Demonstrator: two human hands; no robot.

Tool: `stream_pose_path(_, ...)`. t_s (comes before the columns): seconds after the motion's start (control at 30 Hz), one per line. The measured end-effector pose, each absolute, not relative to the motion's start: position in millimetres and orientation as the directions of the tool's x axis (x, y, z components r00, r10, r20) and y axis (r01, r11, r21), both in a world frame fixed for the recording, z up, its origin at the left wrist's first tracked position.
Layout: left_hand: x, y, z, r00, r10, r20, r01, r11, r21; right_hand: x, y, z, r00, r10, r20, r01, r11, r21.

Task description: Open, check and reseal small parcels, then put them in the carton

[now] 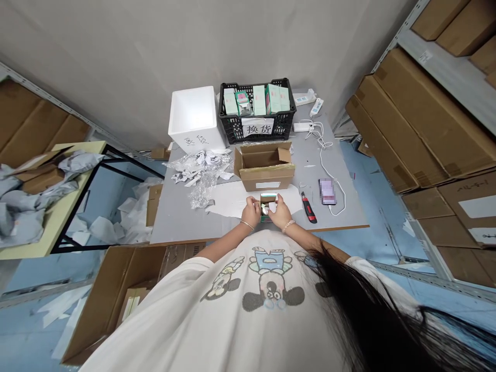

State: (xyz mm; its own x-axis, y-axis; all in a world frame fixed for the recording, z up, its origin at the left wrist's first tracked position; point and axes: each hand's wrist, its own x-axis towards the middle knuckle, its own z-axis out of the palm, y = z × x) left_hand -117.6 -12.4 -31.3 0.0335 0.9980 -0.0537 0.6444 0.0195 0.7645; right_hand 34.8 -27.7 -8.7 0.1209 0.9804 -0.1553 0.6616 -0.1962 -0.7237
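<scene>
Both hands are right in at the front edge of the grey work table (pixel 182 222), and the action is all in the middle: the left hand (pixel 251 212) and the right hand (pixel 279 213) curl in from either side, fingers bent and closing on a small green-and-white carton (pixel 268 197) that stands between them. They aren't spread and they aren't pressed palm to palm; they're gripping, with the carton's sides pinched between them. A shiny metallic piece (pixel 265 209) shows at the centre, though from up here you can't tell whether it sits inside the carton or just in front of it. Under the hands lies a white paper sheet (pixel 228 200), and directly ahead, just beyond it, sits an open cardboard box (pixel 264 166), flaps up. To the left there's a clump of bubble wrap (pixel 201 188) beside torn white scraps (pixel 196 169), and to the right a red-and-black utility knife (pixel 309 207) lies near a blurred phone (pixel 327 191) on a white cable (pixel 329 175). Along the back edge, a black plastic crate (pixel 256 124) is packed with upright mint-green boxes (pixel 259 101) and carries a paper sign (pixel 258 126) reading 换货, with a white foam box (pixel 194 119) marked in handwriting right beside it. Brown cartons (pixel 426 119) fill the shelves on the right, and an open carton (pixel 124 294) sits on the floor at lower left.
</scene>
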Motion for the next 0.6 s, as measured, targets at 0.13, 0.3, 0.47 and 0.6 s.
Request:
stream_pose_path(0.13,-122.7,-15.1,-38.1,0.140,0.981,0.134,0.563,-0.190,0.804,47.2,-22.1,-11.3,0.092,0.981,-0.169,0.596,-0.191,-0.780)
stream_pose_path(0.3,-132.7,-20.2,-47.1,0.254,0.956,0.150,0.506,-0.264,0.821,65.2,-23.2,-24.4,0.221,0.947,-0.233,0.537,-0.318,-0.782)
stream_pose_path(0.47,-132.4,-22.1,-51.6,0.340,0.925,0.169,0.452,-0.318,0.833,71.0,-31.0,-14.5,0.066,0.997,0.046,0.792,-0.024,-0.610)
stream_pose_path(0.6,-130.1,-20.8,-53.8,0.476,0.875,0.086,0.441,-0.322,0.838,65.6,-31.1,9.7,-0.388,0.918,0.082,0.814,0.383,-0.436)
